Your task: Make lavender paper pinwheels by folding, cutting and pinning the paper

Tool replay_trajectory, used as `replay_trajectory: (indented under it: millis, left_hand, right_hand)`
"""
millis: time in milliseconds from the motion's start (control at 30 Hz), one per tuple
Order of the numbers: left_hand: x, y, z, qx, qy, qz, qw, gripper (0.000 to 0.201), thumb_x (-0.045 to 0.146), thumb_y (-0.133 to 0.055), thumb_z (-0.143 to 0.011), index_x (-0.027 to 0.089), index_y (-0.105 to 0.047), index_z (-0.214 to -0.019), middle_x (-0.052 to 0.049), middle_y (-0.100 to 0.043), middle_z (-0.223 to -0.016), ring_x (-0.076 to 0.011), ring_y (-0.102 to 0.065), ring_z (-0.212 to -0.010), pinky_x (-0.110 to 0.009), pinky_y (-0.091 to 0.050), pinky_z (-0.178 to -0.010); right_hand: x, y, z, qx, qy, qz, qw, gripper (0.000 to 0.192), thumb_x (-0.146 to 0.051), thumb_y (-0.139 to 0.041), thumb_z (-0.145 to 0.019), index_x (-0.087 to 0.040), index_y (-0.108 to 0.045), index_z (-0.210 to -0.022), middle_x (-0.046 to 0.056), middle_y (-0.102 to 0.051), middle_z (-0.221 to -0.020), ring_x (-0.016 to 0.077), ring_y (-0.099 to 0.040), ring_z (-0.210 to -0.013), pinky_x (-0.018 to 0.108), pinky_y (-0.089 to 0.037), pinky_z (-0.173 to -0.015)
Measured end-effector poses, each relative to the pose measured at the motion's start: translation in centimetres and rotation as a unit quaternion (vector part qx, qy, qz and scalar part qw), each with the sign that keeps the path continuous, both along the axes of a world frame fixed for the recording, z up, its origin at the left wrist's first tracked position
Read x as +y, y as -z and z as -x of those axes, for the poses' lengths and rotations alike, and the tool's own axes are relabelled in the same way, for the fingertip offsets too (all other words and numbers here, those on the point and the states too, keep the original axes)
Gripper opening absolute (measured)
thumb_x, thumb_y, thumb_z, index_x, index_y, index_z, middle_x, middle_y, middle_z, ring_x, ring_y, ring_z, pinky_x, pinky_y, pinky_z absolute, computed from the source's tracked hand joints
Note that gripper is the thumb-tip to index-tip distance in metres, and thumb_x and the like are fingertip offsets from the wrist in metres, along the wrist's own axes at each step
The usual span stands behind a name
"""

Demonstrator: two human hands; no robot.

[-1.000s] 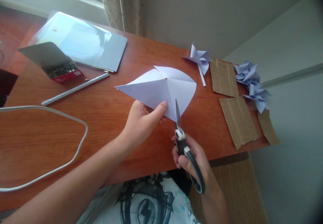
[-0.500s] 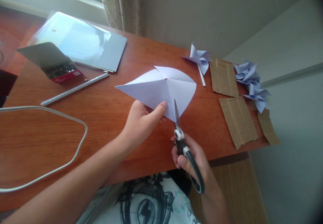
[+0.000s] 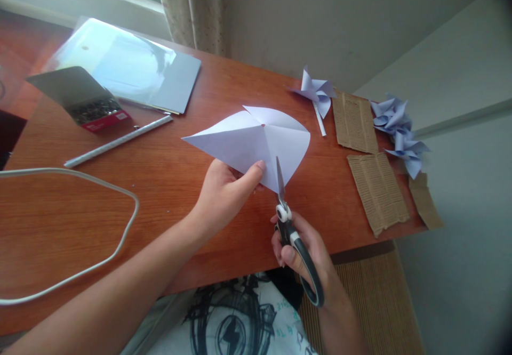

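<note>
A creased sheet of white paper [image 3: 240, 134], with a small reddish mark near its centre and a slit at its far edge, is held above the table. My left hand [image 3: 230, 187] pinches its near edge, thumb on top and fingers underneath. In my right hand [image 3: 306, 248] is a pair of scissors [image 3: 286, 224] with black and white handles. Their blade lies over the paper's near corner, pointing away from me along a crease. The other blade is hidden by the paper.
Paper pinwheels [image 3: 316, 91] and cardboard pieces [image 3: 378, 192] lie on the right of the wooden table [image 3: 168, 248]. To the left are a rolled paper stick [image 3: 120, 140], an opened box of small metal pieces [image 3: 106, 118], a plastic-sleeved folder [image 3: 176, 83] and a white cable [image 3: 130, 222].
Almost nothing differs. The paper's far part has shifted very slightly to the left; both hands and the scissors keep their places.
</note>
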State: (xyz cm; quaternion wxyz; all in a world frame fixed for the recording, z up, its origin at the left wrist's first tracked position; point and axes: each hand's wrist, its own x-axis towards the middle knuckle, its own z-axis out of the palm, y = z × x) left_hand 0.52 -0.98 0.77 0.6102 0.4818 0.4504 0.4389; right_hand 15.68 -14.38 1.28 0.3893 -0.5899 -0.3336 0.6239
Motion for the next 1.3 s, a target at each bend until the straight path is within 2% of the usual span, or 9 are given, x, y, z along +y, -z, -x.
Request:
replay_trajectory:
  millis: [867, 1300]
  left_hand:
    - [0.1, -0.2, -0.1, 0.004, -0.011, 0.007, 1.000, 0.019, 0.031, -0.071, -0.082, 0.016, -0.062, -0.072, 0.000, -0.065, -0.062, -0.0142, -0.060, -0.055, -0.023, -0.048, -0.053]
    - [0.1, 0.0, -0.1, 0.003, -0.016, 0.009, 1.000, 0.016, 0.030, -0.070, -0.081, 0.016, -0.064, -0.076, 0.000, -0.065, -0.063, -0.0144, -0.060, -0.056, -0.023, -0.048, -0.052]
  right_hand:
    - [-0.1, -0.2, 0.1, 0.001, 0.015, 0.020, 1.000, 0.056, -0.059, -0.079, -0.078, -0.020, -0.060, -0.114, -0.003, -0.055, -0.070, 0.0108, -0.045, -0.057, 0.025, -0.037, -0.054]
    - [-0.3, 1.1, -0.7, 0.004, -0.008, 0.005, 1.000, 0.052, -0.054, -0.078, -0.081, -0.020, -0.060, -0.116, -0.003, -0.055, -0.070, 0.0104, -0.046, -0.055, 0.023, -0.041, -0.051]
